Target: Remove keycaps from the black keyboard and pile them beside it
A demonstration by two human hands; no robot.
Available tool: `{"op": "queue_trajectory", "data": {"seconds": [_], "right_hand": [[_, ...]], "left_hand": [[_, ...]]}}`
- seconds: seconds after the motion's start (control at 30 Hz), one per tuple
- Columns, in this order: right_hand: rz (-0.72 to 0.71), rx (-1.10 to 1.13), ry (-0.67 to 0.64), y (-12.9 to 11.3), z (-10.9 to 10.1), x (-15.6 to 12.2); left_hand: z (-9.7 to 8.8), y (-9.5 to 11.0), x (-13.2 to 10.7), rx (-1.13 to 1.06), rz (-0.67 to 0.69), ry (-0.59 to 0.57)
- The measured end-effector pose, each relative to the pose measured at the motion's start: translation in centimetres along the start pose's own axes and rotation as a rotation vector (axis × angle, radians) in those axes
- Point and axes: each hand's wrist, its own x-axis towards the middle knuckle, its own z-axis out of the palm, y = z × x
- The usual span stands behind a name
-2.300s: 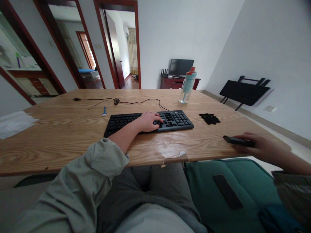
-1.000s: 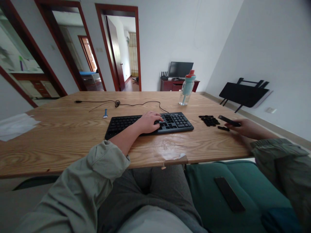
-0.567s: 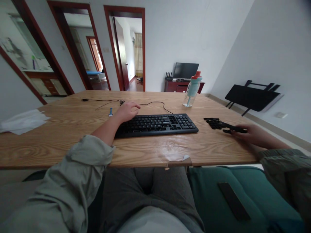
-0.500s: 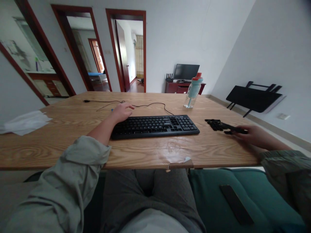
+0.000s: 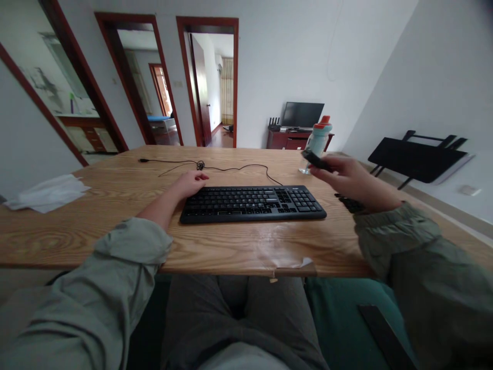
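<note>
A black keyboard (image 5: 252,204) lies flat on the wooden table, with dark gaps among its keys. My left hand (image 5: 190,183) is at its far left corner, fingers curled together; whatever is between them is hidden. Raised beyond the keyboard's right end, my right hand (image 5: 348,180) is closed around a short black brush-like tool (image 5: 316,160), whose wider end points left. The tool's exact kind is unclear. Partly covered by that hand and wrist, a pile of small black pieces (image 5: 350,204), which look like keycaps, sits on the tabletop right of the keyboard.
A clear bottle (image 5: 318,137) with a red lid stands behind my right hand. The keyboard's cable (image 5: 246,166) runs along the table's far side. White tissue (image 5: 48,192) lies at left. A dark flat object (image 5: 385,334) rests on the green seat.
My right hand has lifted the black tool from beside the pile and moved left and up. My left hand's fingers, stretched out before, are now curled. The view has shifted slightly.
</note>
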Motion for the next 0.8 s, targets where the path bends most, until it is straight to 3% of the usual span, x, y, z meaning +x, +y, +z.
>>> {"op": "queue_trajectory", "data": {"seconds": [0.1, 0.23, 0.37, 0.5, 0.6, 0.7, 0.8], "right_hand": [[-0.1, 0.054, -0.058, -4.1, 5.2, 2.6], [-0.077, 0.18, -0.162, -5.2, 9.0, 2.6], [0.019, 0.347, -0.026, -4.0, 8.7, 1.8], [0.115, 0.449, 0.067, -3.7, 8.3, 1.9], [0.096, 0.476, 0.023, -4.0, 9.1, 1.7], [0.069, 0.493, -0.047, -4.0, 10.2, 1.1], [0.104, 0.475, -0.09, -3.8, 10.7, 0.6]], "left_hand": [[0.2, 0.0, -0.2, -0.026, 0.023, -0.016], [-0.3, -0.3, -0.3, -0.029, -0.003, -0.052], [0.2, 2.8, -1.1, 0.042, 0.125, -0.017], [2.7, 9.0, -2.6, 0.05, 0.486, -0.177], [4.6, 12.4, -3.3, 0.092, 0.626, -0.257], [5.7, 13.1, -3.4, 0.137, 0.644, -0.286], [6.0, 12.0, -3.3, 0.108, 0.637, -0.305]]}}
